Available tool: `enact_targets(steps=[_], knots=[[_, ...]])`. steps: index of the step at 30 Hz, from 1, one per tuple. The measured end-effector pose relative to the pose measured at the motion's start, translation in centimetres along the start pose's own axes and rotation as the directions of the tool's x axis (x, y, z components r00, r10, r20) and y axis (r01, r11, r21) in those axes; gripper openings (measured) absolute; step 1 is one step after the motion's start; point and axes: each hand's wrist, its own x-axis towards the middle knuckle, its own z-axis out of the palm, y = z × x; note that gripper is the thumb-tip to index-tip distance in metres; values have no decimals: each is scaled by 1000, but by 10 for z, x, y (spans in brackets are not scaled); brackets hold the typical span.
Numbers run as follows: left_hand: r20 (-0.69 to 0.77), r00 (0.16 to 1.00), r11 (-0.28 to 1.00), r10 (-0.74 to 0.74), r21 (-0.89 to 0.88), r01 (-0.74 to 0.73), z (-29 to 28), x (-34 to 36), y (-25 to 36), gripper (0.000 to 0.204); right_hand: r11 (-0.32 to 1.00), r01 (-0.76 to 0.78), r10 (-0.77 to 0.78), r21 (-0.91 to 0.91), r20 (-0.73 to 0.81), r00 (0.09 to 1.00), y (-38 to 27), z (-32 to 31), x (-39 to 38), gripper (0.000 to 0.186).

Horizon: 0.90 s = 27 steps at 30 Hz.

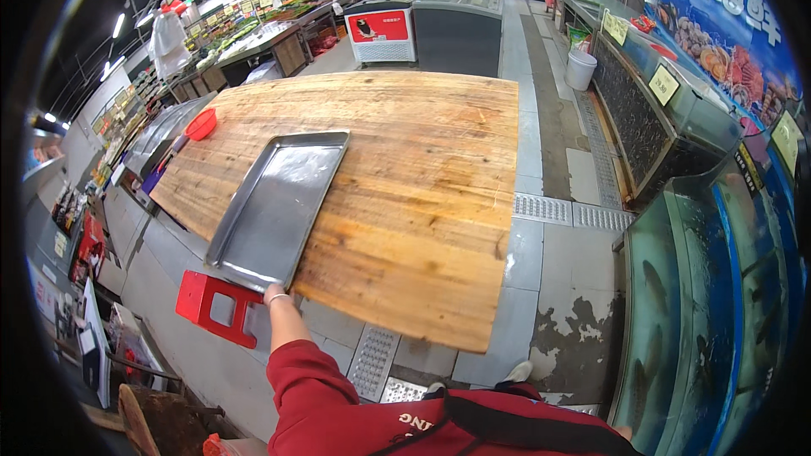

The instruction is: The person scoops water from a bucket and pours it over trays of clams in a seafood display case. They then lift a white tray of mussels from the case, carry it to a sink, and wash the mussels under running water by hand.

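My left hand (277, 294) grips the near end of a shallow rectangular metal tray (274, 207), its fingers mostly hidden at the rim. The tray lies lengthwise on the left part of a large wooden tabletop (431, 169). Farther back, at the table's left edge, sit a red plastic basket (201, 124) and a dark-handled utensil (176, 149). Of my right arm, only a sliver of skin (623, 433) shows at the bottom behind my red clothing; that hand's fingers are hidden.
A red stool (215, 308) stands by the table's near left. Fish tanks (676, 312) line the right. Beyond are a white bucket (580, 71), chest freezers (456, 38) and produce displays (262, 34). A wooden block (144, 422) is at lower left. Tiled floor with drain grates surrounds the table.
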Motion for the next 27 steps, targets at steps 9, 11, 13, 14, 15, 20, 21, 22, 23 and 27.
enact_targets(steps=[9,11,13,14,15,20,21,22,23,27], knots=[[210,974,996,83,-29,-78,5,-125,11,14,954,-251,236,164,107,966,-31,-46,144,19],[272,955,993,119,-50,-110,28,-168,-1,15,933,-224,183,281,165,969,-71,-54,226,19],[186,965,979,183,-120,-162,43,-215,-8,21,915,-171,91,365,226,970,-115,-49,321,18],[171,966,975,197,-140,-174,47,-228,-8,23,913,-106,16,393,225,974,-151,-44,359,16],[162,958,964,237,-158,-212,51,-252,1,25,819,-164,34,550,238,971,-215,-36,364,12],[338,885,944,321,-42,-326,85,-341,-29,22,796,-11,-182,605,256,949,-419,-1,423,11],[342,882,944,324,-59,-324,106,-344,-42,21,794,13,-223,607,272,936,-467,10,433,16],[350,878,944,327,-72,-323,131,-347,-55,21,811,68,-287,580,295,912,-515,18,443,20],[358,878,948,316,-79,-309,156,-351,-71,20,829,126,-340,546,311,887,-548,21,448,23],[552,799,966,238,-51,-253,260,-400,-119,10,897,241,-414,371,513,752,-603,44,414,28]])
